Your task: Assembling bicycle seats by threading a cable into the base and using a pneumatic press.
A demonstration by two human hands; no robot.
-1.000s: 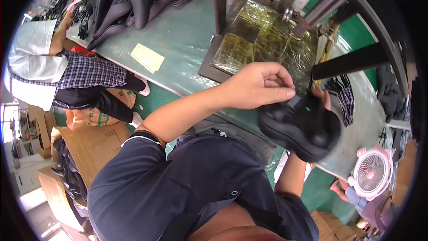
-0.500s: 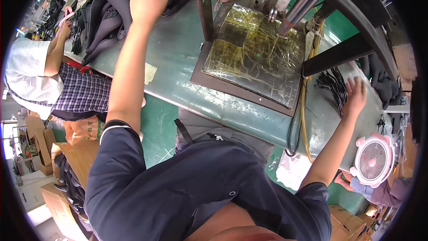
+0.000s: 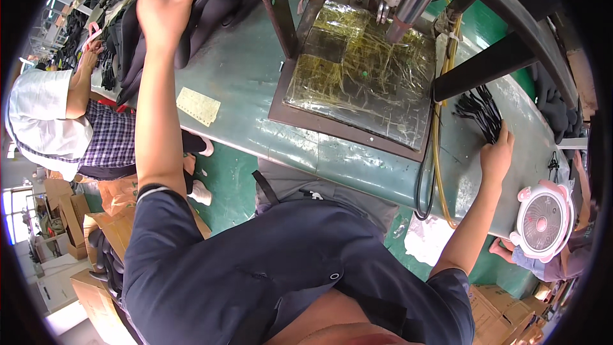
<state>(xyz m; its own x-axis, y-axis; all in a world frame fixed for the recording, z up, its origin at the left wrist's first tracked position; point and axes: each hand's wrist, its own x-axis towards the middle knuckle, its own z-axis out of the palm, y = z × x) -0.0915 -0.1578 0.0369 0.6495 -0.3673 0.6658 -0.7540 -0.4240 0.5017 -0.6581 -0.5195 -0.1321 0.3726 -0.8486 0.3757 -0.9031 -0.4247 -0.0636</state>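
Note:
At the far left, my left hand [image 3: 165, 16] grips a smooth black padded piece [image 3: 220, 9] from a heap of similar dark pieces, its thumb on the near side and part of the fingers hidden. On the right side of the table, my right hand [image 3: 497, 156] is closed round the near end of a bundle of thin black strips [image 3: 483, 115]. Between my hands, a flat pad [image 3: 364, 83] covered in scuffed clear and yellowish film lies on a dark plate under a metal press rod [image 3: 412, 6].
The press's dark frame [image 3: 485, 67] and yellow hose [image 3: 437, 166] stand between my arms. A perforated beige card [image 3: 198, 107] lies on the green table [image 3: 236, 96]. A co-worker in a checked apron [image 3: 108, 134] stands at left. A pink-and-white fan [image 3: 543, 220] is at right.
My left hand has moved left and closed on a black padded piece. My right hand has come down from above the strips and taken hold of their near end.

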